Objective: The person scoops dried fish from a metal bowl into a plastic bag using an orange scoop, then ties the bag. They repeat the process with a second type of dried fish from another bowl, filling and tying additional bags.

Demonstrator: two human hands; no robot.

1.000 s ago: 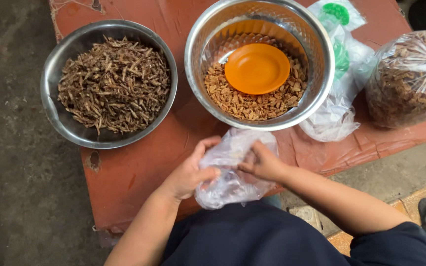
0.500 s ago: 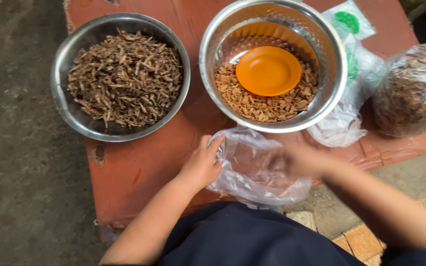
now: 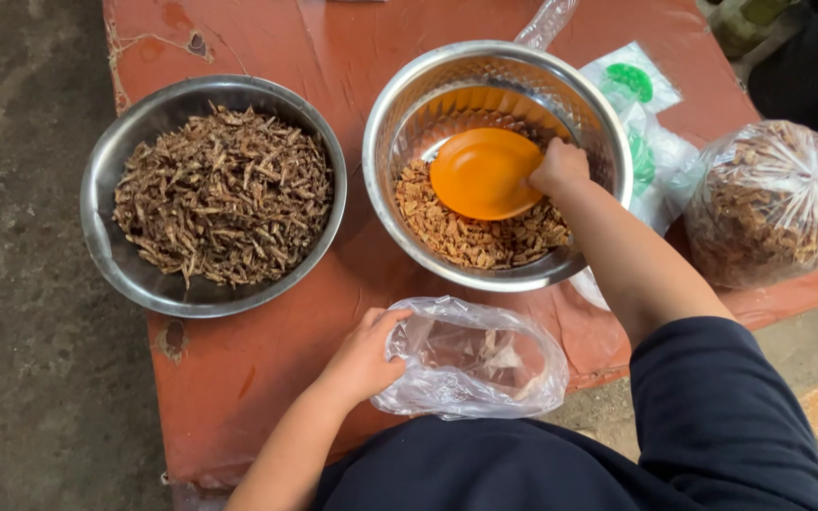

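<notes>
Inside steel bowl (image 3: pixel 400 123), right hand (image 3: pixel 560 168) now gripping orange dish (image 3: pixel 483 173)

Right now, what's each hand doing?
Left hand: closed on the rim of the clear plastic bag.
Right hand: closed on the orange dish in the steel bowl.

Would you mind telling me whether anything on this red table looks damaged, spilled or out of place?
Nothing is spilled. The red table looks worn: its paint is chipped near the front left edge and at the far left corner. Both steel bowls sit upright, the left hand holds the clear bag open, and the right hand grips the orange scoop.
</notes>
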